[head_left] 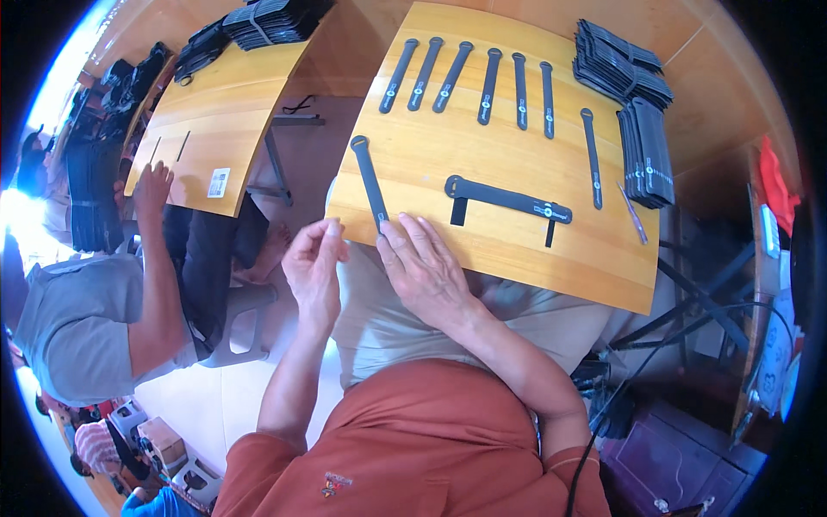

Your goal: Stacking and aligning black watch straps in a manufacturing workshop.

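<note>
A dark grey strap (369,177) with a ringed end lies slanted near the table's left front edge. My right hand (422,267) rests over its lower end, fingers stretched out and fingertips touching it. Just left of the table edge my left hand (314,263) is raised, thumb and fingers pinched together; anything between them is too small to make out. A second strap (508,200) lies crosswise to the right of my right hand, over two short black strips (460,211) that stick out below it.
Several similar straps (489,86) lie in a row along the table's (551,267) far side. One more strap (592,159) and a purple pen-like tool (633,215) lie at right, beside stacked black bundles (622,65). A co-worker (86,319) sits at another table on the left.
</note>
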Motion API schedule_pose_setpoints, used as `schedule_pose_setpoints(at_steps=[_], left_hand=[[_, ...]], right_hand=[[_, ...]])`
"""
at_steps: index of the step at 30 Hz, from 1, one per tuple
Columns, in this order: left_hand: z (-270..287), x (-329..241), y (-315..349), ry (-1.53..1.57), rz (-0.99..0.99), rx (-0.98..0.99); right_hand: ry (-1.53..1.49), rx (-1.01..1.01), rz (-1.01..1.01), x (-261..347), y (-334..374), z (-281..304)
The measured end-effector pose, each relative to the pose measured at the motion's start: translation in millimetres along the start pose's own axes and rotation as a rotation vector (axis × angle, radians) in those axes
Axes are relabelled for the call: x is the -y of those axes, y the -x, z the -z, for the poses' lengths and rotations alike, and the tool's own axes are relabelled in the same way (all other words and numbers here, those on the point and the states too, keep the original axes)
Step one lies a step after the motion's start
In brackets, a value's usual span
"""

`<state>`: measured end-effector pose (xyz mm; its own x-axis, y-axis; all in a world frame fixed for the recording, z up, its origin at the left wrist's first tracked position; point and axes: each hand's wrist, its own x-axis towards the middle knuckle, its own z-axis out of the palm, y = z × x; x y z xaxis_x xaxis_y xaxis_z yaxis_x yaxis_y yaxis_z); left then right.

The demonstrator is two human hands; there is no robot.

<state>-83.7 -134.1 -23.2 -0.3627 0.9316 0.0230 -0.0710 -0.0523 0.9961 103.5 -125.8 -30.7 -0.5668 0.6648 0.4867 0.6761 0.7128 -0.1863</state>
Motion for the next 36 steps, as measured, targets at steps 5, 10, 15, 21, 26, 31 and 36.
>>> schedule_pose_setpoints(at_steps=[5,10,15,21,26,31,36], left_hand=[[3,19,37,0.135,0.348,-0.016],[-8,0,46,0.412,0.665,0.211],[-10,-11,27,0.261,0.447,0.309],[-26,-18,3,0.184,0.424,0.381],[-47,-10,-17,0.099,0.346,0.505],[-73,-3,-30,0.038,0.393,0.524],[-87,-4,-41,-0.002,0.397,0.526]], right_hand=[[-0.083,-0.080,0.026,-6,8,-8],[-0.312,-0.069,0.063,1,24,35],[-0.626,-0.097,-0.112,-8,50,60],[-0.684,-0.139,-0.372,-41,68,95],[-0.609,-0.231,-0.626,-68,88,101],[-0.726,-0.316,-0.933,-84,97,103],[-0.831,-0.384,-0.987,-110,108,99]])
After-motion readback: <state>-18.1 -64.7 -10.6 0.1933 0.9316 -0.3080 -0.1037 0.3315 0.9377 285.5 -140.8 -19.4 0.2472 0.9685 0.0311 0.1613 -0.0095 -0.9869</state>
